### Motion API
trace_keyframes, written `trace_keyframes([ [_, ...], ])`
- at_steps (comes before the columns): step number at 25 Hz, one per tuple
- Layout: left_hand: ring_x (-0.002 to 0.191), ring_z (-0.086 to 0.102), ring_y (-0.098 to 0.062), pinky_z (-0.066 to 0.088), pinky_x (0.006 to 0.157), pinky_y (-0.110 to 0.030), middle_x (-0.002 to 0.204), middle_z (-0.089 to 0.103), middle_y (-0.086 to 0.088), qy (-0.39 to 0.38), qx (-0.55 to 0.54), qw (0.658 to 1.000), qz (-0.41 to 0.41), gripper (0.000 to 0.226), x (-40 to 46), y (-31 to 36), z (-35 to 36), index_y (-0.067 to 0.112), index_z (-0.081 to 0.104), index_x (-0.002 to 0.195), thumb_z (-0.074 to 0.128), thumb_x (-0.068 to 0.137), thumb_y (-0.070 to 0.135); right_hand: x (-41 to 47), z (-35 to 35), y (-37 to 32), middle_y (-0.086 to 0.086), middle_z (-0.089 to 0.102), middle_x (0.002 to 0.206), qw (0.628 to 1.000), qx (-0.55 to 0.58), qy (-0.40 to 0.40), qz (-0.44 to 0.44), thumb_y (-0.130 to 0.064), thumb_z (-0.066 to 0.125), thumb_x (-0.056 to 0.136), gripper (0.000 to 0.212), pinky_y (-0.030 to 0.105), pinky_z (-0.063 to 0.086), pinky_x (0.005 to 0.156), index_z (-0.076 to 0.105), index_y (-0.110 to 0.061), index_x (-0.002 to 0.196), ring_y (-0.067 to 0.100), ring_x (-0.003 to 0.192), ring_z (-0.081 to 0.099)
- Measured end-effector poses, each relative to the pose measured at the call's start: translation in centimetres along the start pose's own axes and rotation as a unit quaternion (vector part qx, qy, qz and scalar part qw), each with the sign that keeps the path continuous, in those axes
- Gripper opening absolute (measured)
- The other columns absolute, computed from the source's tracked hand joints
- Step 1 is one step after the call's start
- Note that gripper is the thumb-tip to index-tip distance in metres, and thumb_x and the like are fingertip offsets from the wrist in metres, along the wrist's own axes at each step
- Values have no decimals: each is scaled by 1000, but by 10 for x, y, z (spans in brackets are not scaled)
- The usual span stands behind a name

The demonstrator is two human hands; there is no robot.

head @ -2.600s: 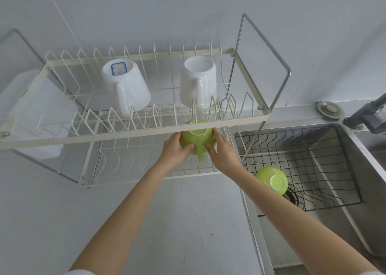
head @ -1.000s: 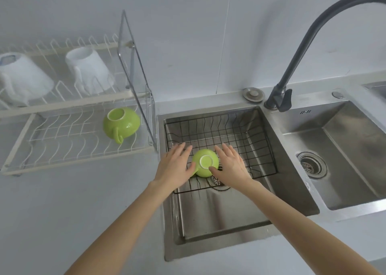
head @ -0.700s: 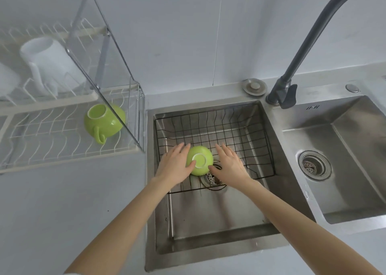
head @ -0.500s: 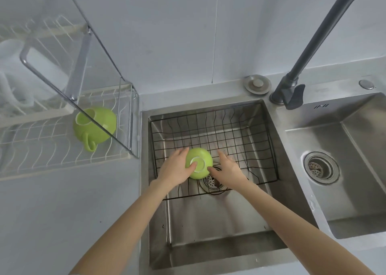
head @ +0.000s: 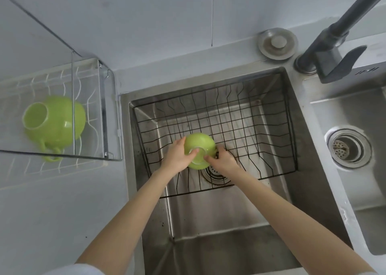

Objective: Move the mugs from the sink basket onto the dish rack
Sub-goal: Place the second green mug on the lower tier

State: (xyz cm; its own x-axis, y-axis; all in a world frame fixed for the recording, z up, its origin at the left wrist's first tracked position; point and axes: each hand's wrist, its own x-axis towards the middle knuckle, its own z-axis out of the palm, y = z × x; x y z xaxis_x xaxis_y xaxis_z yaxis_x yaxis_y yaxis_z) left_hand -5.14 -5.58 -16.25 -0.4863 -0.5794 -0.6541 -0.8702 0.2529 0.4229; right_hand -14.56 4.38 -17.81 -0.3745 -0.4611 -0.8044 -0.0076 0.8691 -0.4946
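Pale grey wall panels rise behind a grey table [head: 52,222] that carries a steel double sink [head: 208,253]. Over the left basin sits a black wire sink basket [head: 271,116], and below its near edge the basin's drain strainer [head: 215,173] shows through the wires. Both bare forearms reach in from the near side. The left hand [head: 177,157] and the right hand [head: 224,159] each have their grip closed on a green mug [head: 199,144], one on either side, with a fingertip of each hand lying on its pale base ring. That mug is upside down, base towards the camera, within the basket near its middle; whether it touches the wires I cannot tell. On the far left stands a white wire dish rack [head: 92,90] with a clear side panel, and a second green mug [head: 54,126] lies on it on its side, mouth facing left and handle pointing near. Behind the sink, on the far ledge, rests a round metal sink plug [head: 276,43], and just right of it rises a dark faucet [head: 332,51]. The right basin has its own drain [head: 347,148].
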Motion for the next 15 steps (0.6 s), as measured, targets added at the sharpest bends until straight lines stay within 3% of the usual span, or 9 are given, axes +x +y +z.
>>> trace_keyframes([
  [10,121,46,-27,38,99,-32,137,42,-14,18,-33,999,8,58,11,-5,-1,6,39,132,60,84,30,8,5,8,13,52,133,998,51,22,-10,-34,56,87,57,36,40,100,38,-11,136,30,125,45],
  [15,116,50,-25,36,86,-25,132,49,-11,38,-86,996,-4,53,2,-2,-3,5,43,127,60,84,31,2,2,6,15,50,133,998,55,36,-14,-41,53,86,61,40,39,104,35,-17,139,30,130,40],
])
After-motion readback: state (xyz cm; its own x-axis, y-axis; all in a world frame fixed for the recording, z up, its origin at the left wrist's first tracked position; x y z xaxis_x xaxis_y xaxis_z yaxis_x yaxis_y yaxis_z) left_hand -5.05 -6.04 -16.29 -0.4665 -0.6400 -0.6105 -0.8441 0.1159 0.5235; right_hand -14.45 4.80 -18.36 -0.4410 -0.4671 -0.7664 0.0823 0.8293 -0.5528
